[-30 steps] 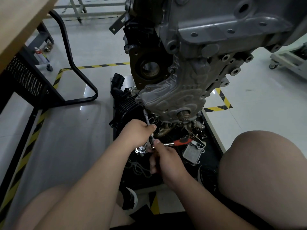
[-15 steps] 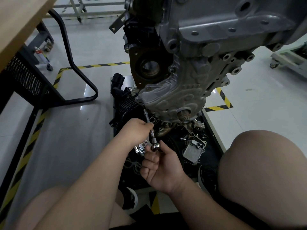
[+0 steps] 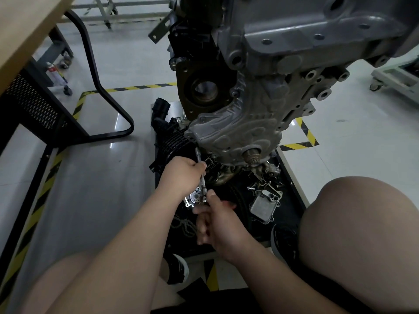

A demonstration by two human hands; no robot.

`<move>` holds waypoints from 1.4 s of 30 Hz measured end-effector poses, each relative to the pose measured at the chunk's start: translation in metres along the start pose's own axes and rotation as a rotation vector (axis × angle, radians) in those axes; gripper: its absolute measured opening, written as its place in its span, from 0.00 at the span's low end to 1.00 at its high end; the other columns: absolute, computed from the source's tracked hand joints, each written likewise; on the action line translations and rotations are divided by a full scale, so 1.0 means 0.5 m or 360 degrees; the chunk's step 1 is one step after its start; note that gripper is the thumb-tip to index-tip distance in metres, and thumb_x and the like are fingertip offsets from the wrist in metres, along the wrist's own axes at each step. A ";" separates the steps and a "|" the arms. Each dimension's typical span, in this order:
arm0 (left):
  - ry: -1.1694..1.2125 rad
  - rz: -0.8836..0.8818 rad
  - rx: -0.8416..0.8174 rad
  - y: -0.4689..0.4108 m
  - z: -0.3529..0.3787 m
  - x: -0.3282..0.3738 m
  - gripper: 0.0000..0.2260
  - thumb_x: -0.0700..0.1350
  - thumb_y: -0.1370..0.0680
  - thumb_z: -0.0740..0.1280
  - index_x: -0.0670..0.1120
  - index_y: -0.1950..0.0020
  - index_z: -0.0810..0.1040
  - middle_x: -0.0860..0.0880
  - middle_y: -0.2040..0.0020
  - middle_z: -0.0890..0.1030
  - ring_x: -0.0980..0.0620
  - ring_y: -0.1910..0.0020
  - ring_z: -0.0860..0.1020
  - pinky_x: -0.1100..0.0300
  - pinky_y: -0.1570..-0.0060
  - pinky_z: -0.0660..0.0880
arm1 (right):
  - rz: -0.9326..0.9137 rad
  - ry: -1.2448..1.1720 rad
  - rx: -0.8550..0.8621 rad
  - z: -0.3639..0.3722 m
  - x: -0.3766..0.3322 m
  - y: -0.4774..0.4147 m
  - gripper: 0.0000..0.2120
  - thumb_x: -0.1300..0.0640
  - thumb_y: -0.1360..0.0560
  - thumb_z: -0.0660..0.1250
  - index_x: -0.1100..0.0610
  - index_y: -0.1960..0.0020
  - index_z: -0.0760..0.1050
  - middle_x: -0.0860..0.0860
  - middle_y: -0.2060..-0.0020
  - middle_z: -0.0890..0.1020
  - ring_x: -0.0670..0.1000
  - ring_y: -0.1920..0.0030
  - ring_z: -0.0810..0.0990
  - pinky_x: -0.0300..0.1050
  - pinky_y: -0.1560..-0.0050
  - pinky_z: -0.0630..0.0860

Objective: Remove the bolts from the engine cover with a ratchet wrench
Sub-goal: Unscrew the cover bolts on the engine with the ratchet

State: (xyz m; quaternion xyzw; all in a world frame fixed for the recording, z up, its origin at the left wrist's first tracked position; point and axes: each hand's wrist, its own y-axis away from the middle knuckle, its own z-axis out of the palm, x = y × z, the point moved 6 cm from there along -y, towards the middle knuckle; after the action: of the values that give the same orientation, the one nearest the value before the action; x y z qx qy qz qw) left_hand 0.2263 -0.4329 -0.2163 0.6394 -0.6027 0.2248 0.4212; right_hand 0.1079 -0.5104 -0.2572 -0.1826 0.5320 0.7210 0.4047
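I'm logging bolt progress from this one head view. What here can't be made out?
- The bolt: head view, hidden by the extension tip and shadow under the cover.
- Handle of the ratchet: head view, covered by the right hand; only a red sliver shows.
- Fingertips of the left hand: head view, curled behind its knuckles.
- Top of the engine: head view, cut off by the upper edge.
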 end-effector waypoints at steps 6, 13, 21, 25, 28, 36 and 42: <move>-0.0076 0.0003 0.0002 0.000 0.007 -0.004 0.19 0.51 0.23 0.67 0.42 0.71 0.77 0.55 0.85 0.61 0.56 0.84 0.60 0.63 0.75 0.59 | -0.0535 0.0895 0.0447 -0.050 -0.042 0.011 0.26 0.40 0.23 0.62 0.60 0.69 0.71 0.47 0.80 0.71 0.45 0.79 0.68 0.40 0.74 0.66; -0.0024 0.0030 0.0078 -0.009 0.004 -0.007 0.25 0.52 0.26 0.70 0.48 0.76 0.60 0.55 0.83 0.57 0.55 0.82 0.57 0.61 0.74 0.57 | -0.0811 0.2033 0.0703 -0.056 -0.087 0.014 0.22 0.33 0.26 0.61 0.50 0.66 0.72 0.45 0.75 0.73 0.44 0.73 0.73 0.40 0.73 0.64; 0.0194 -0.0021 0.0232 -0.029 -0.016 -0.006 0.21 0.54 0.23 0.66 0.42 0.71 0.76 0.53 0.78 0.71 0.54 0.77 0.69 0.61 0.71 0.65 | -0.0302 0.0340 0.0185 -0.035 -0.036 0.004 0.25 0.43 0.19 0.56 0.64 0.57 0.76 0.52 0.79 0.75 0.49 0.79 0.72 0.40 0.75 0.69; 0.0617 -0.0185 0.0321 -0.044 -0.009 -0.012 0.16 0.50 0.21 0.64 0.46 0.68 0.74 0.57 0.81 0.66 0.58 0.82 0.63 0.65 0.78 0.60 | 0.0177 -0.0415 -0.0199 0.019 0.003 0.001 0.25 0.40 0.19 0.52 0.59 0.58 0.74 0.50 0.79 0.69 0.49 0.80 0.66 0.37 0.74 0.67; 0.0877 -0.0336 0.0285 -0.051 0.009 -0.016 0.14 0.47 0.21 0.65 0.48 0.67 0.74 0.56 0.80 0.67 0.58 0.83 0.63 0.70 0.82 0.57 | 0.0274 -0.0672 -0.0348 0.041 0.008 0.002 0.26 0.39 0.21 0.53 0.56 0.64 0.77 0.49 0.79 0.67 0.48 0.80 0.63 0.37 0.74 0.67; 0.1045 -0.0411 0.0352 -0.067 0.015 -0.016 0.19 0.47 0.26 0.70 0.48 0.73 0.66 0.54 0.80 0.64 0.55 0.82 0.59 0.69 0.83 0.55 | 0.0388 -0.1009 -0.0393 0.035 0.012 0.001 0.26 0.40 0.22 0.54 0.57 0.66 0.77 0.47 0.80 0.67 0.47 0.82 0.64 0.36 0.74 0.68; 0.1211 -0.0607 0.0246 -0.073 0.027 -0.016 0.16 0.47 0.25 0.69 0.47 0.68 0.67 0.51 0.75 0.67 0.56 0.83 0.60 0.69 0.83 0.56 | 0.0447 -0.1002 -0.0437 0.039 0.010 0.003 0.23 0.41 0.23 0.55 0.56 0.65 0.76 0.46 0.81 0.66 0.46 0.82 0.64 0.36 0.74 0.68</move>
State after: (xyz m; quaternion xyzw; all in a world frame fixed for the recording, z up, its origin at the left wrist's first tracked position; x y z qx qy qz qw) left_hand 0.2568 -0.4422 -0.2396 0.6406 -0.2569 0.4072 0.5982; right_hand 0.1068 -0.4909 -0.2527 0.0703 0.2997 0.8549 0.4176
